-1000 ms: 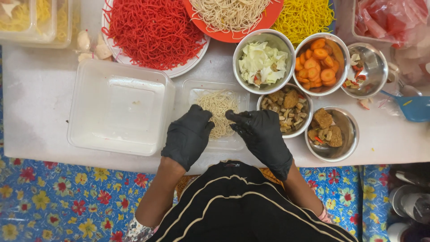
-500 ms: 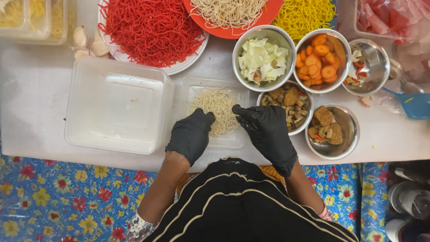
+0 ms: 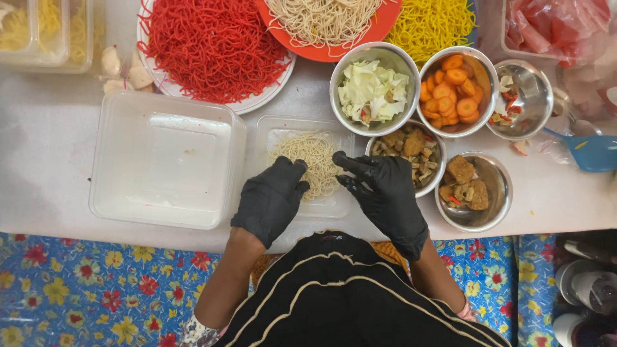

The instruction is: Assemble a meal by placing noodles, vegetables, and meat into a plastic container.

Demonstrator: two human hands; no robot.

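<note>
Both my hands wear black gloves. A small clear plastic container (image 3: 276,132) on the white table holds a heap of pale noodles (image 3: 313,155). My left hand (image 3: 270,200) rests at the container's near left side, its fingers curled and touching the noodles. My right hand (image 3: 382,193) hovers over the container's right edge with its fingers spread, holding nothing that I can see.
A big clear lidded box (image 3: 164,160) lies left of the container. Steel bowls hold cabbage (image 3: 373,90), carrot slices (image 3: 455,90) and brown pieces (image 3: 411,151) (image 3: 472,189). Plates of red (image 3: 215,45), pale (image 3: 324,19) and yellow noodles (image 3: 437,22) stand behind.
My right hand has lifted off the noodles and shifted right, its fingers spreading. My left hand has stayed at the container's left side.
</note>
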